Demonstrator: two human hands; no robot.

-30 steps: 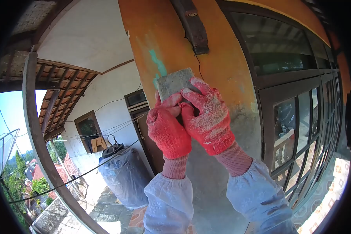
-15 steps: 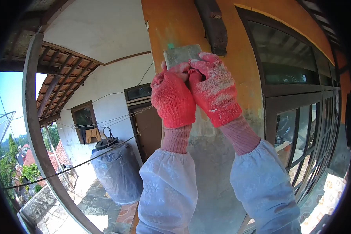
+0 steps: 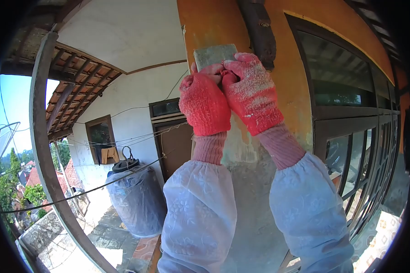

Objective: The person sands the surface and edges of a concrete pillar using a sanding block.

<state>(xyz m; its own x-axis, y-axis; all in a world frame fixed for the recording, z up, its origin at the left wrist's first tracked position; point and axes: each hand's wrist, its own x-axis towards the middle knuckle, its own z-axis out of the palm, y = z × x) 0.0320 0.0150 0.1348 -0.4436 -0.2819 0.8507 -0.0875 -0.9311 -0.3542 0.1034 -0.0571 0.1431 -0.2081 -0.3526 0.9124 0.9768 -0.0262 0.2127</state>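
Note:
Both my hands wear red knitted gloves dusted with pale powder, and both grip one flat grey rectangular scraper (image 3: 214, 55). My left hand (image 3: 205, 102) is closed around its lower left part, fingers bent. Closed on the lower right part is my right hand (image 3: 252, 93), its thumb and fingers meeting my left hand's. The scraper lies against or very close to the orange painted wall (image 3: 214, 20), near its left corner; exact contact cannot be told. Paint below is worn to bare grey plaster (image 3: 250, 195).
A dark wooden beam end (image 3: 263, 41) juts out just right of the scraper. Dark-framed windows (image 3: 346, 111) stand farther right. On the left are a post (image 3: 43, 118), a strung cable (image 3: 84, 192) and a plastic-wrapped barrel (image 3: 139, 200).
Both hands and the scraper have moved up and slightly left along the wall. My view has shifted a little, so the wall sits farther right. The grip stays the same.

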